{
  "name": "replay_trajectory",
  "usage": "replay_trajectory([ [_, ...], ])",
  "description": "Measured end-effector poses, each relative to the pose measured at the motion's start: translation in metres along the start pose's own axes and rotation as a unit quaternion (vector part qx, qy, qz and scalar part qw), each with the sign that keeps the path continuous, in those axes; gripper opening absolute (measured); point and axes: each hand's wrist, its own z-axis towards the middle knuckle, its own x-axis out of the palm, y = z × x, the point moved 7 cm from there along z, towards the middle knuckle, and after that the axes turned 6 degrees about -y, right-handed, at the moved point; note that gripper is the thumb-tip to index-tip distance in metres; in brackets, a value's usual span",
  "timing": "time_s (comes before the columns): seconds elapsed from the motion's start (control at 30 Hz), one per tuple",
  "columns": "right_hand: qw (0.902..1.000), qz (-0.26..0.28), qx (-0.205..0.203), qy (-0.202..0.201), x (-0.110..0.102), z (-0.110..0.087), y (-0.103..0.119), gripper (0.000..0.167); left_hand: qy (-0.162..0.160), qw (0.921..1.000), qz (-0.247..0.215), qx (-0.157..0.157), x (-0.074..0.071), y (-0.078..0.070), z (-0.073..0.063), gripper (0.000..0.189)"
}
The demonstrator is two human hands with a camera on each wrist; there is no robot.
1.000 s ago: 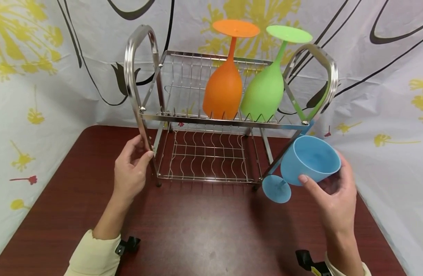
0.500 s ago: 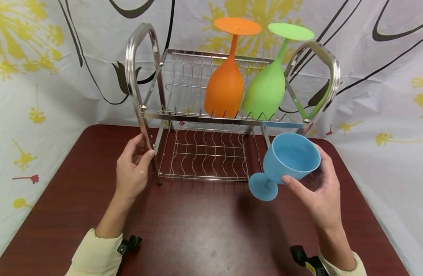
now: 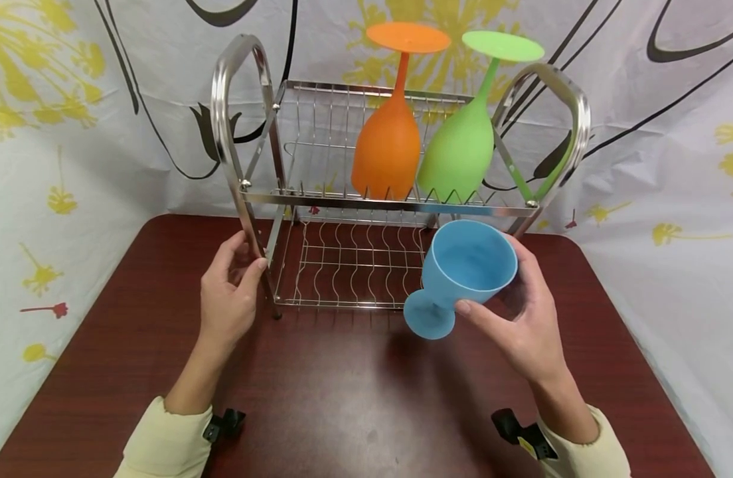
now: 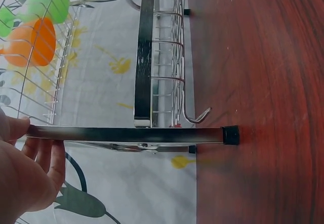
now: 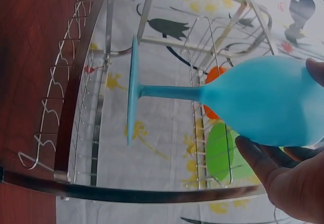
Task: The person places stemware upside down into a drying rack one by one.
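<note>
My right hand (image 3: 516,318) grips a blue wine goblet (image 3: 447,272) by its bowl, in front of the rack's right half. The goblet's mouth faces up toward me, and its foot points down and away. In the right wrist view the blue goblet's stem (image 5: 169,92) and flat foot show whole. At the left, my left hand (image 3: 230,295) pinches the front left leg of a two-tier metal dish rack (image 3: 342,202); in the left wrist view the thumb and fingers lie around that leg (image 4: 126,134). An orange goblet (image 3: 387,153) and a green goblet (image 3: 459,153) stand upside down on the upper tier.
The rack's lower tier (image 3: 360,265) has wavy wires and sits low over the dark red table (image 3: 319,398). A flower-patterned white sheet (image 3: 103,153) hangs behind and at the sides. Chrome loop handles (image 3: 570,109) rise at both rack ends.
My right hand has carried the blue goblet leftward, from beside the rack's right leg to in front of the lower tier. My left hand has stayed on the leg.
</note>
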Motion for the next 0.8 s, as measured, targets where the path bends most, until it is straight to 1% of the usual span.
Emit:
replay_trajectory([
  [0.23,0.9987,-0.031,-0.015,0.038,0.016,0.005,0.002,0.087,0.001,0.9998,-0.015,-0.009,0.0,-0.002,-0.002,0.042],
  [0.43,0.9977,-0.027,-0.003,0.062,0.026,0.007,-0.001,0.087,-0.013,0.9997,-0.016,-0.01,-0.001,-0.004,-0.004,0.042],
  [0.6,0.9974,-0.009,0.005,0.071,0.032,0.007,-0.003,0.087,-0.027,0.999,-0.031,-0.015,-0.001,-0.005,-0.006,0.041],
  [0.67,0.997,-0.004,0.006,0.077,0.034,0.006,-0.002,0.088,-0.03,0.9988,-0.035,-0.018,-0.001,-0.006,-0.006,0.041],
  [0.8,0.9963,-0.015,0.003,0.085,0.036,0.007,0.0,0.089,-0.027,0.999,-0.027,-0.025,0.0,-0.008,-0.007,0.04],
])
